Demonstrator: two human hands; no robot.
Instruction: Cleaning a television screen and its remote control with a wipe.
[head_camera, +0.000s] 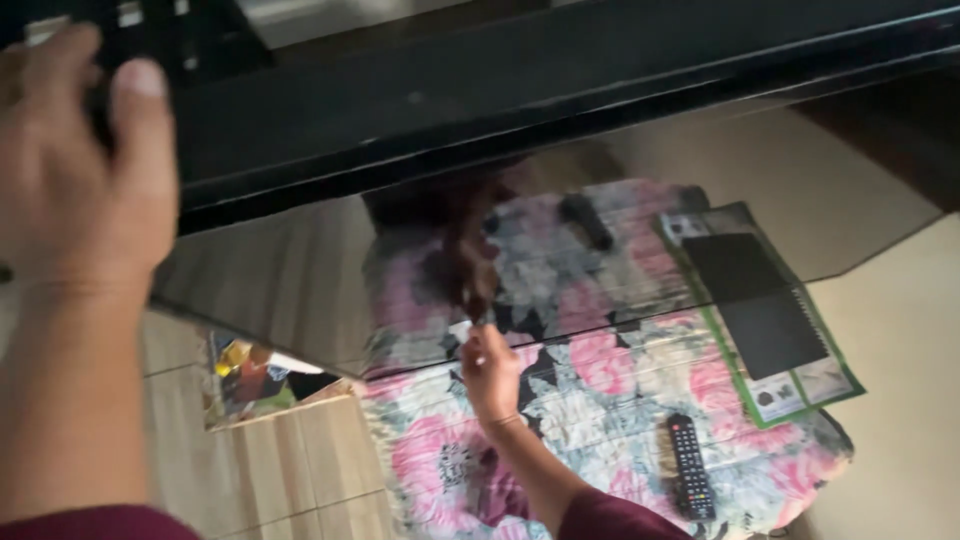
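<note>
A large glossy black screen (300, 270) tilts in front of me, its dark frame (560, 80) running across the top. The glass mirrors the cloth below and my hand. My left hand (85, 170) is at the upper left, blurred, with its fingers curled over the frame's edge. My right hand (490, 372) reaches up from the bottom centre and pinches a small white piece (461, 329) against the screen's lower edge. I cannot tell what the white piece is.
Under the screen lies a pink and grey floral cloth (600, 420) with a black remote (690, 465) on it. A green-edged booklet with black panels (780, 340) lies at the right. A colourful packet (245, 375) sits at the left on pale wood-look flooring (280, 470).
</note>
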